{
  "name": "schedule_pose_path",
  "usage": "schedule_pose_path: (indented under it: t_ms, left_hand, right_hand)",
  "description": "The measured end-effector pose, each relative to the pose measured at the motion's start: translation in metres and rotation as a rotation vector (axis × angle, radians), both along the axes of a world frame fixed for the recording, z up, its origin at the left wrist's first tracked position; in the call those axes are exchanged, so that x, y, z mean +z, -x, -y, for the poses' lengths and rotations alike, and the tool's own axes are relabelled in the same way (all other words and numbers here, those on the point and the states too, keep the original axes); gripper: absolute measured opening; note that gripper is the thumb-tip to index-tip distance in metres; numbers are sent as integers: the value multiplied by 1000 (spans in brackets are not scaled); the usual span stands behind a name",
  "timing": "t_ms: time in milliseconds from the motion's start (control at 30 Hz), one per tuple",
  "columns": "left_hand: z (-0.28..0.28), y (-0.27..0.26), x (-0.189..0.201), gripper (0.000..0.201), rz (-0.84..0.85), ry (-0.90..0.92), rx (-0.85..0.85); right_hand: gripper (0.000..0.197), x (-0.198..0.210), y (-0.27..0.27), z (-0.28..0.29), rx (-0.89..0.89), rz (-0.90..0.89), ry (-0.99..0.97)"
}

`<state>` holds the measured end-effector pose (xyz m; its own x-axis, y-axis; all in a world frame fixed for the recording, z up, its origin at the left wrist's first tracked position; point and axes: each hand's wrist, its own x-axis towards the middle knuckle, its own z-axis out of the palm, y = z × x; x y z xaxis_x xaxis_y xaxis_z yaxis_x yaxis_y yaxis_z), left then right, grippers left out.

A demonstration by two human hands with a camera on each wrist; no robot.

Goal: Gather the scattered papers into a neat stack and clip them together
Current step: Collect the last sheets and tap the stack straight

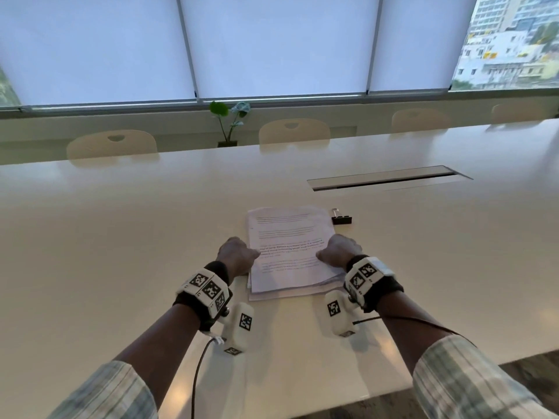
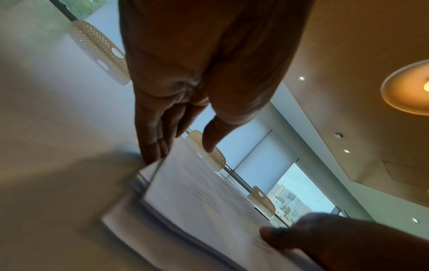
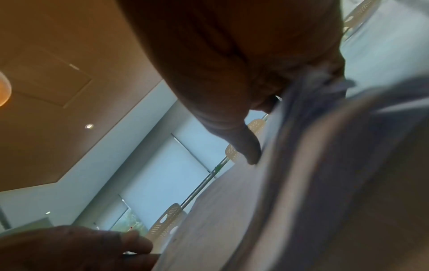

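Note:
A loose stack of printed papers (image 1: 290, 255) lies on the white table (image 1: 121, 237) in front of me, its sheets slightly fanned at the near edge. My left hand (image 1: 239, 258) holds the stack's left edge, thumb on the top sheet. My right hand (image 1: 335, 252) holds the right edge the same way. In the left wrist view the left hand (image 2: 181, 152) has its fingers at the edge of the papers (image 2: 209, 201). In the right wrist view the papers (image 3: 232, 210) curl up into my right hand (image 3: 246, 139). A black binder clip (image 1: 341, 219) sits just beyond the stack's far right corner.
A recessed cable hatch (image 1: 387, 178) is set into the table behind the clip. Beige chairs (image 1: 112, 145) line the far side, with a small potted plant (image 1: 230, 122) on the sill. The table's near edge (image 1: 453, 373) runs by my right forearm.

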<state>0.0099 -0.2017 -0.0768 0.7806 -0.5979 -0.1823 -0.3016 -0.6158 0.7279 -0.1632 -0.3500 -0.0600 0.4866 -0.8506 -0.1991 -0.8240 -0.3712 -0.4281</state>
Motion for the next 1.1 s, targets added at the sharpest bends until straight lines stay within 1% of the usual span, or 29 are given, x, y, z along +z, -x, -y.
schedule_pose_path:
  t_ms: [67,100,200,267,333,433,467,533,633,667,733,767,800,867,933,1000,1033,1100]
  left_hand:
    - [-10,8,7,47,113,-95,2]
    - [-14,6,6,47,133,-128,22]
    - [-33,-8,2,46,79,-117,66]
    - [-46,-23,-3,53,47,-94,94]
    - [-61,-35,-9,53,26,-91,106]
    - [-83,-45,-10,47,8,-69,131]
    - [-90,-49,-11,48,-17,-51,146]
    - [-102,-55,-10,52,-85,21,172]
    - [-115,-59,-3,58,-245,232,170]
    - [-118,-57,3,57,-320,319,138]
    - [-123,-56,16,44,-376,523,86]
    - [-125,-56,23,39,-335,597,76]
    - [-125,-56,30,37,-228,638,73]
    - [-126,-55,47,37,36,628,44]
    - [-125,-56,62,36,250,611,51]
    - [-124,-59,74,34,363,657,63]
    - [-125,-60,79,34,391,688,63]
    - [-127,-64,85,35,399,749,58]
  right_hand:
    - [47,-2,-11,-14,20,0,-9]
    - [45,-3,-16,-21,36,8,-24]
    - [36,-6,-30,-38,59,83,-49]
    - [38,-6,-39,-47,58,160,-66]
    - [39,-8,-47,-54,31,256,-160]
    - [16,-14,-52,-61,7,431,-356]
    - [16,-17,-52,-64,0,523,-451]
    - [24,-19,-49,-70,12,708,-612]
    - [37,-19,-47,-75,111,877,-725]
    - [38,-19,-47,-77,160,925,-755]
    - [40,-17,-50,-80,237,999,-797]
    - [42,-16,-53,-82,254,1015,-784]
    - [44,-15,-58,-84,258,1022,-744]
    - [48,-6,-66,-88,257,1023,-636]
    - [52,9,-76,-89,234,1049,-561]
    - [51,27,-84,-87,232,1133,-528]
    - [47,36,-87,-86,253,1172,-495]
    - [39,52,-93,-87,278,1183,-365]
